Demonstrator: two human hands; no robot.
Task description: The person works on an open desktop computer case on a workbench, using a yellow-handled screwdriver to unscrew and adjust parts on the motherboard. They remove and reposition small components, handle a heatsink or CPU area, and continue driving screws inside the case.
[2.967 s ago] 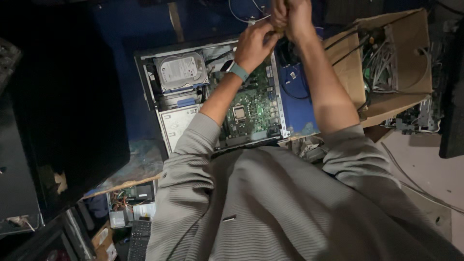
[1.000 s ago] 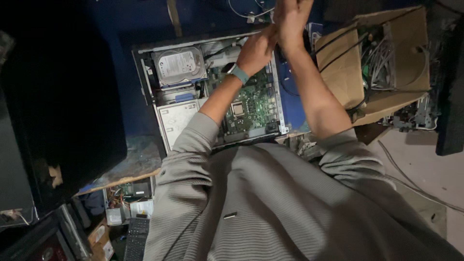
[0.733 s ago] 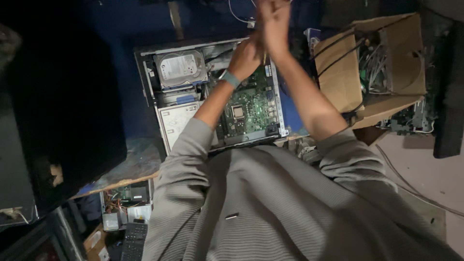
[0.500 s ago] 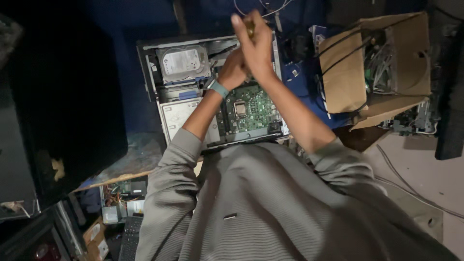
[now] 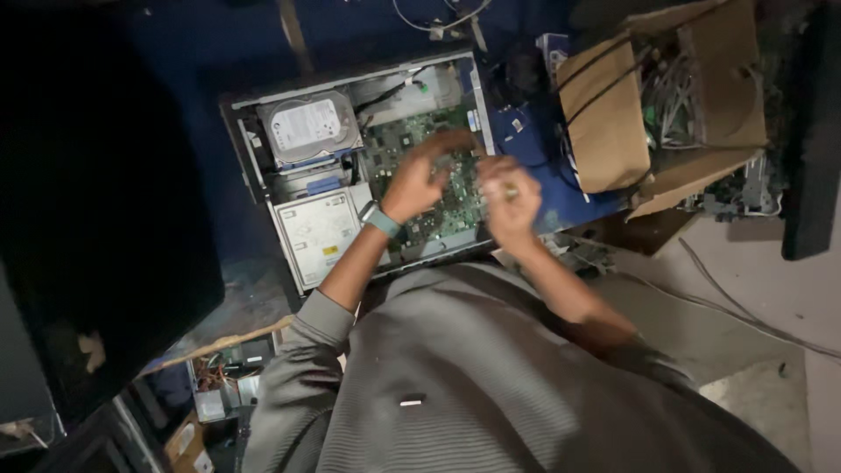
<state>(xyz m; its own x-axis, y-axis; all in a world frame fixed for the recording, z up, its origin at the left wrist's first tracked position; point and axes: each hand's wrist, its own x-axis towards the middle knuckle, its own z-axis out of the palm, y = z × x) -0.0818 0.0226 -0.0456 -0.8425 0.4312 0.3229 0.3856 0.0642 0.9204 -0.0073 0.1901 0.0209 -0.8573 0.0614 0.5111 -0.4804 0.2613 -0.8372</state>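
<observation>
An open desktop computer case (image 5: 254,166) lies flat on a blue surface in front of me. Inside are a silver hard drive (image 5: 308,130), a pale metal drive box (image 5: 320,232) and a green motherboard (image 5: 407,144). My left hand (image 5: 420,175), with a teal band on the wrist, hovers over the motherboard with its fingers spread and curved. My right hand (image 5: 510,200) is at the case's right edge with its fingers curled. It is blurred, and I cannot tell whether something small is in it.
A torn cardboard box (image 5: 613,123) full of pale cables (image 5: 670,96) stands to the right of the case. A large dark panel (image 5: 105,219) fills the left side. Loose cables (image 5: 727,302) run over the pale floor at the right. Computer parts lie below the table at lower left.
Both hands were raised together above the case's far edge. They have come down and apart, the left onto the motherboard and the right beside the case.
</observation>
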